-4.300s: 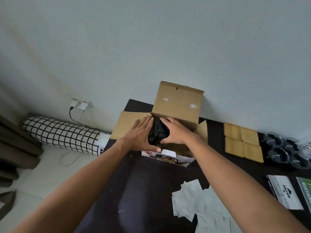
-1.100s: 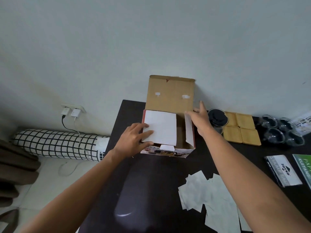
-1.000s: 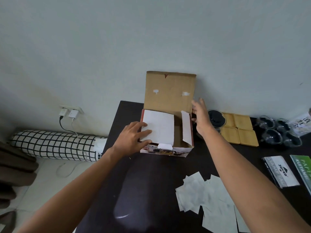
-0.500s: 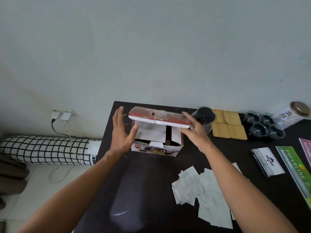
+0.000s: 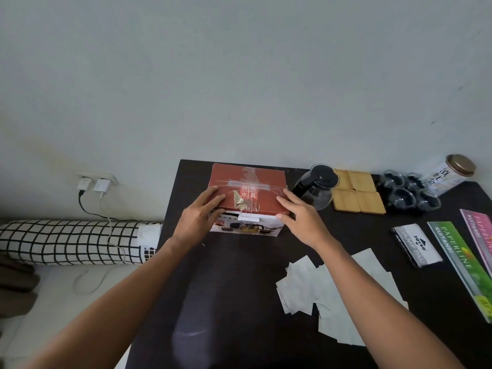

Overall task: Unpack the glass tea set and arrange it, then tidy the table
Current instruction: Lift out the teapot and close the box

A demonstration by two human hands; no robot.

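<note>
The red tea set box [image 5: 249, 193] stands closed at the back of the black table [image 5: 239, 302], with torn tape on its lid. My left hand [image 5: 198, 218] lies flat on the lid's front left corner. My right hand [image 5: 299, 215] presses on the front right corner. Right of the box stands the glass teapot [image 5: 316, 187] with a black lid. Beyond it lie several bamboo coasters [image 5: 356, 193] and several small glass cups [image 5: 410, 191].
Loose white wrapping papers [image 5: 324, 294] lie near my right forearm. A stamp pad box [image 5: 415, 245], two long paper packs [image 5: 463, 262] and a tin canister [image 5: 450, 174] sit at the right. A checked bolster [image 5: 72, 242] and chargers [image 5: 93, 185] are left of the table.
The teapot came out of the box and now stands to its right. The side flaps were folded in and the lid swung down; both hands now rest flat on the closed lid.
</note>
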